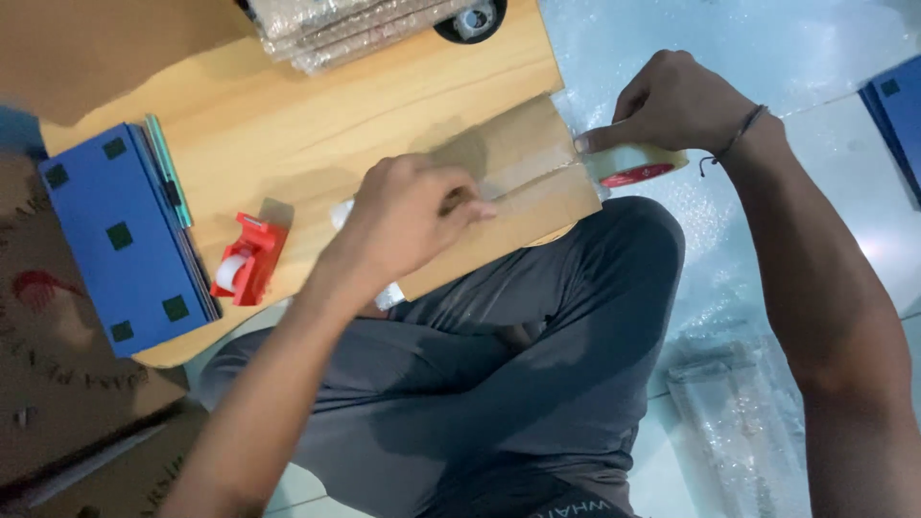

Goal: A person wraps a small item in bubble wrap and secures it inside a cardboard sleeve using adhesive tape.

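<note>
Left hand (408, 216) presses tape flat on a cardboard parcel (518, 187) while right hand (672, 101) grips the tape roll (633, 165); steady tension should prevent wrinkles.

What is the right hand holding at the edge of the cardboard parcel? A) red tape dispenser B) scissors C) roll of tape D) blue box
C: the right hand grips a roll of tape at the far edge of the cardboard parcel, while the left hand presses on the parcel; the red tape dispenser lies untouched on the wooden board.
</note>
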